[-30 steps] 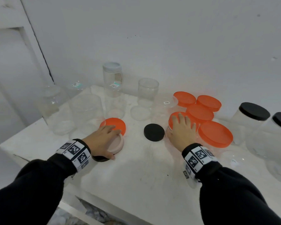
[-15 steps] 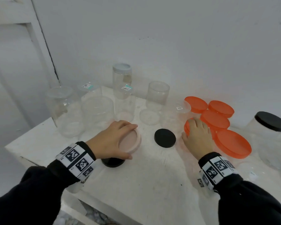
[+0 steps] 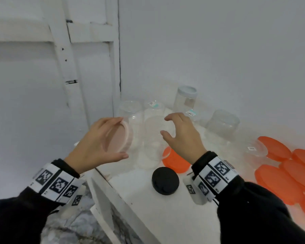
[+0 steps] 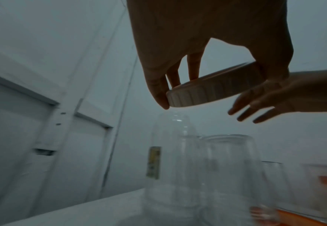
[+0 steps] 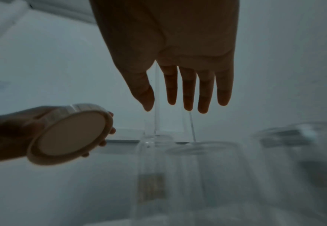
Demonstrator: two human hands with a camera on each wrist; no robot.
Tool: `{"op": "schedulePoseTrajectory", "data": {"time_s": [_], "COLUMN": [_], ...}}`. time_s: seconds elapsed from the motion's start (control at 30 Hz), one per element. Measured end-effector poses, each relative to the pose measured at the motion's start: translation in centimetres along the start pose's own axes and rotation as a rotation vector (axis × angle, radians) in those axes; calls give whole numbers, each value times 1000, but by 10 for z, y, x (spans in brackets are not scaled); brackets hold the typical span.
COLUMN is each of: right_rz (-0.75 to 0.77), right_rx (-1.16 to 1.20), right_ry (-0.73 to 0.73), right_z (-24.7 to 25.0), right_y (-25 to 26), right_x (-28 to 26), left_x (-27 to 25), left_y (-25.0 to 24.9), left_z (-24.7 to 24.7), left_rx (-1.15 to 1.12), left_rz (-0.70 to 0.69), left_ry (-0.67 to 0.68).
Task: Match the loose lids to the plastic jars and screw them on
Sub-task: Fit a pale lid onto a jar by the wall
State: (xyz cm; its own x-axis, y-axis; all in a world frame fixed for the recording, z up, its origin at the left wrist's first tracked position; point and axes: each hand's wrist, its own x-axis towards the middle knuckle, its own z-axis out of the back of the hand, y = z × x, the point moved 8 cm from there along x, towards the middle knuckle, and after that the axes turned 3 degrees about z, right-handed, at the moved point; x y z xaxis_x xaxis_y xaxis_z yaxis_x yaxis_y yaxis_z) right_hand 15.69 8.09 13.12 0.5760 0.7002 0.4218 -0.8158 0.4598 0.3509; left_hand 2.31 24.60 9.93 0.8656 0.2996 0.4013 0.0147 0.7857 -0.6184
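Our left hand (image 3: 102, 143) fingers grip the pink lid (image 3: 119, 138) at 9 o'clock of the open clear jar (image 3: 154, 138); right hand (image 3: 181, 136) spread, empty. Grey-lidded jar (image 3: 185, 99) capped; orange lids (image 3: 280, 184), black lid (image 3: 165, 180) still loose on worktop (image 3: 165, 217).

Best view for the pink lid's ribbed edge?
Left wrist: the pink lid shows its ribbed side wall side-on and close, pinched in the left hand. The right wrist view shows mostly its flat face, with only a strip of ribbing. The head view shows its hollow side, edge foreshortened.
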Motion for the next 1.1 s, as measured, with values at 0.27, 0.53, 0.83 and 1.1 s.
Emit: {"op": "schedulePoseTrajectory", "data": {"time_s": [0.27,0.53,0.83,1.1], "right_rz": [80,22,82,219], "right_rx": [-14,-263,-216,-123], "right_ry": [239,411,319,97], "right_z": [-76,-116,-105,-44], "right_y": [74,74,89,104], "right_x": [84,110,105,87], "left_x": [-43,-66,-70,-62], "left_y": [47,62,58,52], "left_z": [54,78,83,90], "left_rx": [35,42,38,26], "left_rz": [156,222,242,225], "left_ry": [-131,-202,-245,-317]}}
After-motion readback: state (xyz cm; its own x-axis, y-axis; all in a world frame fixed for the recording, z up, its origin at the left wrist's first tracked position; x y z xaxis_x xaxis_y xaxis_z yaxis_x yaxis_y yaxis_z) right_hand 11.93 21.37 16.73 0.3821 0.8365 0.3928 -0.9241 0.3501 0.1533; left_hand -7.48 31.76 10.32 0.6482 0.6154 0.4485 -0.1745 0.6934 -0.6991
